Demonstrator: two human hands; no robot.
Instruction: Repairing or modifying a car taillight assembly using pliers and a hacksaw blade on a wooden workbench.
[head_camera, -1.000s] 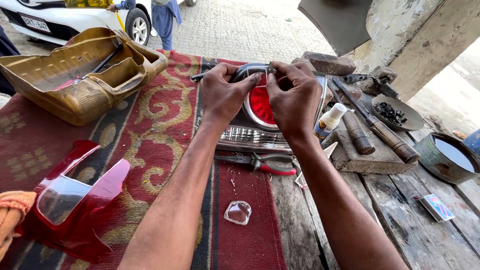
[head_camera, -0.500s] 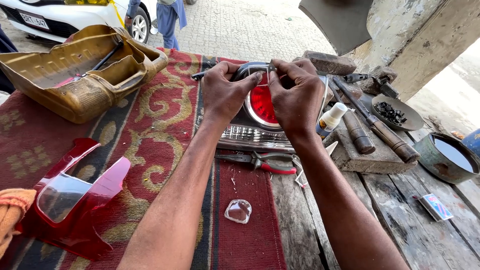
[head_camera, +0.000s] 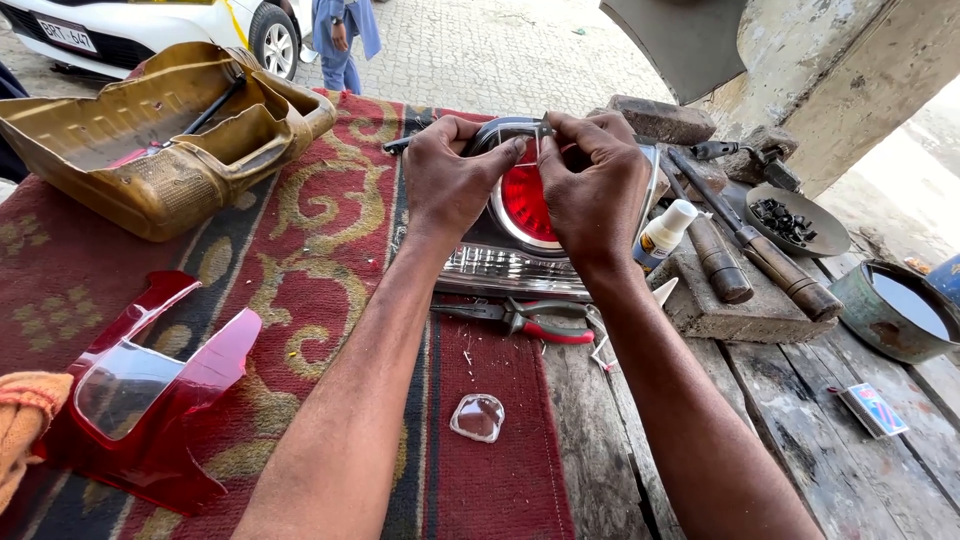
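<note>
A car tail lamp housing (head_camera: 500, 262) with a chrome reflector and a round red lens (head_camera: 525, 205) lies on a red patterned rug (head_camera: 300, 260). My left hand (head_camera: 450, 180) grips its upper left rim. My right hand (head_camera: 595, 185) holds the upper right rim, and its fingertips pinch a thin metal piece (head_camera: 541, 133) at the top edge. Both hands hide much of the housing's back part.
Red-handled pliers (head_camera: 535, 322) lie just in front of the lamp, a small clear lens piece (head_camera: 478, 417) nearer me. A red lamp cover (head_camera: 150, 390) sits at left, a golden tray (head_camera: 150, 140) behind it. Glue bottle (head_camera: 664, 232), wooden-handled tools (head_camera: 760, 255), dish of screws (head_camera: 795, 222), metal bowl (head_camera: 895, 310) at right.
Both hands stay on the lamp's top rim; the fingers have shifted slightly around the thin metal piece. Nothing else has moved.
</note>
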